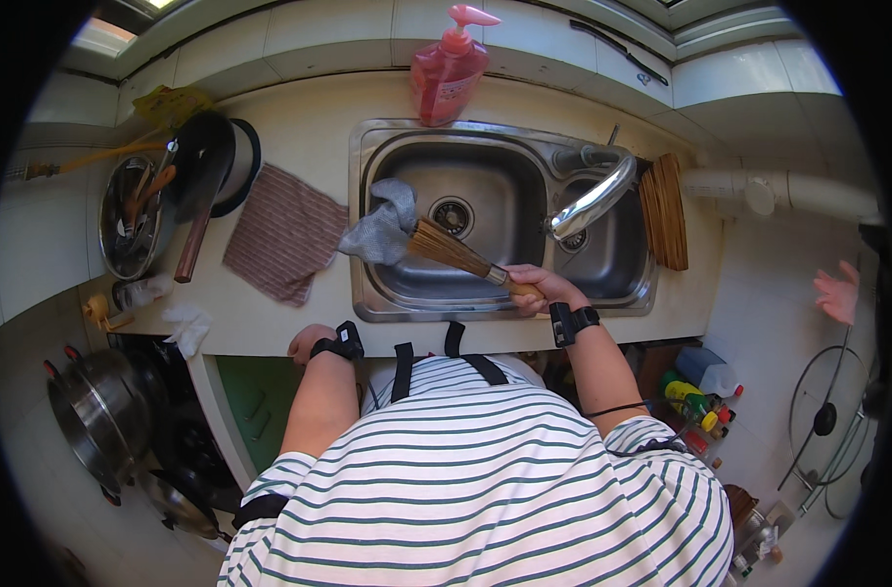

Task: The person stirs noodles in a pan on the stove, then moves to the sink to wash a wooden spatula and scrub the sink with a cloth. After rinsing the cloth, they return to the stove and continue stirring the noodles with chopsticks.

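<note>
My right hand (534, 288) grips the wooden handle of a bamboo brush (453, 249) at the front of the steel double sink (446, 312). The bristles point left over the larger basin, their tips by a grey cloth (380, 233) draped over the basin's left edge. My left hand (311, 343) is near the counter's front edge, left of my body; its fingers are largely hidden, so I cannot tell whether it holds anything. A brown striped cloth (288, 235) lies on the counter left of the sink. The chrome faucet (596, 198) hangs over the smaller basin.
A pink pump bottle (449, 81) stands behind the sink. Left are a cleaver (200, 176), a lidded pot (244, 172) and a bowl of utensils (131, 216). A bundle of wooden sticks (664, 213) stands at the sink's right. Steel pots (97, 418) are at lower left.
</note>
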Demonstrator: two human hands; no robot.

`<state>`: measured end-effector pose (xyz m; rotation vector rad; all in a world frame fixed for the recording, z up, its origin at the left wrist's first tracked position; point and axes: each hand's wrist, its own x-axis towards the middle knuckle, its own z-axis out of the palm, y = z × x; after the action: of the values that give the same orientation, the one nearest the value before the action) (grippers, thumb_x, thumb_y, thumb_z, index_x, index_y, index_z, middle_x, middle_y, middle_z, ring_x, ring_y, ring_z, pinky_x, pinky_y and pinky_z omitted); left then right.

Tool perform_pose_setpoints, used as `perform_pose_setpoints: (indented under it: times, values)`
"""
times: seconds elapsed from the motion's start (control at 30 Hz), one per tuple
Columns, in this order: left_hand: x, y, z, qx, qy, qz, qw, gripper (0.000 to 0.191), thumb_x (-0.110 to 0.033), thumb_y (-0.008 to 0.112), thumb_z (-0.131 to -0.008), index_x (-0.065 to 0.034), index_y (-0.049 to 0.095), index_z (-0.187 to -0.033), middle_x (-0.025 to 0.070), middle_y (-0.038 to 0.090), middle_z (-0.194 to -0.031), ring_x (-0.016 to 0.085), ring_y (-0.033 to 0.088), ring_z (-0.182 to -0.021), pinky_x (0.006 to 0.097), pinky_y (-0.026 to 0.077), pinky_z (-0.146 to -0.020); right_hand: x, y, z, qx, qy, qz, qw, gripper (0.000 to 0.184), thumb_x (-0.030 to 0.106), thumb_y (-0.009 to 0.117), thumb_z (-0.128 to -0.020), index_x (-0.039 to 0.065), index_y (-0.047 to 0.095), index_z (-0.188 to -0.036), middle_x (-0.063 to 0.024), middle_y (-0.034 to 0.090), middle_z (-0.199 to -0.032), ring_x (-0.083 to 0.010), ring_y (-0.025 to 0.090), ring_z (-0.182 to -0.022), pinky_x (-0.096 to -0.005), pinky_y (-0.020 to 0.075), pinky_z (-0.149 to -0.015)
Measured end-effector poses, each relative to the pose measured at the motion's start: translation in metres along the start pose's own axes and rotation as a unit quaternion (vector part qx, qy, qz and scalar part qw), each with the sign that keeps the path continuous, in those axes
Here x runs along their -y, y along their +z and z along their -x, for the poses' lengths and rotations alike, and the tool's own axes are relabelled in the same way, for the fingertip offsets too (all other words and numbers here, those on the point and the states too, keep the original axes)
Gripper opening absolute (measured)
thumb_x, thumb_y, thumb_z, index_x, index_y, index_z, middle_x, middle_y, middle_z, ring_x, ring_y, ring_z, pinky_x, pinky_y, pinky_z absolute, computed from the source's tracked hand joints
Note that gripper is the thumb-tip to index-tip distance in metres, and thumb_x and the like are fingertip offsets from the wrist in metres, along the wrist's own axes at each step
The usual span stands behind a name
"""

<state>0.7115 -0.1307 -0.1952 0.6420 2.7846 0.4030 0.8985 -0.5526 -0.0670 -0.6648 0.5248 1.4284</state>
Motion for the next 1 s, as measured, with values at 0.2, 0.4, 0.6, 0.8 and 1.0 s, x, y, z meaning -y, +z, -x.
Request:
perform_pose_setpoints:
  times: [0.2, 0.4, 0.6, 0.8, 1.0]
  values:
    - [0.006, 0.023, -0.009, -0.034, 0.014, 0.010, 0.999, 0.054, -0.041, 0.036, -0.103, -0.0029, 0.073, -0.096, 0.0184, 0.074, -0.100, 0.039, 0.070, -0.096, 0.0458, 0.056, -0.089, -0.004, 0.000, 0.062, -0.041, -0.104, -0.009, 0.994, 0.045, 0.019, 0.055, -0.102, 0.009, 0.048, -0.145, -0.0008, 0.051, -0.071, -0.0042, 0.040, -0.049, -0.0152, 0.0255, -0.038]
    - [0.000, 0.027, -0.014, -0.046, -0.031, 0.045, 0.997, 0.052, -0.042, 0.038, -0.102, -0.0039, 0.073, -0.098, 0.0177, 0.074, -0.103, 0.038, 0.069, -0.099, 0.0456, 0.054, -0.091, -0.020, 0.024, 0.127, -0.251, -0.176, 0.121, 0.944, 0.046, 0.020, 0.058, -0.102, 0.010, 0.051, -0.146, 0.0043, 0.049, -0.077, -0.0046, 0.043, -0.056, -0.0172, 0.0235, -0.041]
    - [-0.002, 0.023, -0.010, -0.017, -0.043, 0.010, 0.999, 0.053, -0.043, 0.035, -0.103, -0.0061, 0.073, -0.103, 0.0167, 0.072, -0.113, 0.038, 0.066, -0.108, 0.0471, 0.052, -0.097, -0.060, -0.025, 0.160, -0.452, -0.324, 0.174, 0.813, 0.045, 0.020, 0.057, -0.102, 0.006, 0.052, -0.145, 0.0061, 0.045, -0.073, -0.0033, 0.041, -0.055, -0.0181, 0.0255, -0.045]
    - [0.005, 0.020, -0.021, 0.052, -0.027, 0.003, 0.998, 0.055, -0.043, 0.034, -0.103, -0.0043, 0.072, -0.105, 0.0186, 0.070, -0.117, 0.037, 0.066, -0.110, 0.0455, 0.051, -0.098, -0.030, -0.115, 0.087, -0.640, -0.228, 0.484, 0.551, 0.044, 0.030, 0.053, -0.101, 0.018, 0.052, -0.143, -0.0216, 0.070, -0.104, -0.0415, 0.065, -0.098, -0.0475, 0.0510, -0.081]
    - [0.002, 0.023, -0.009, -0.004, -0.018, 0.020, 1.000, 0.057, -0.044, 0.033, -0.104, -0.0016, 0.071, -0.105, 0.0186, 0.072, -0.113, 0.037, 0.067, -0.107, 0.0472, 0.054, -0.093, 0.008, -0.134, 0.071, -0.670, -0.042, 0.510, 0.538, 0.043, 0.030, 0.051, -0.099, 0.017, 0.050, -0.140, -0.0261, 0.067, -0.115, -0.0448, 0.061, -0.113, -0.0543, 0.0490, -0.094]
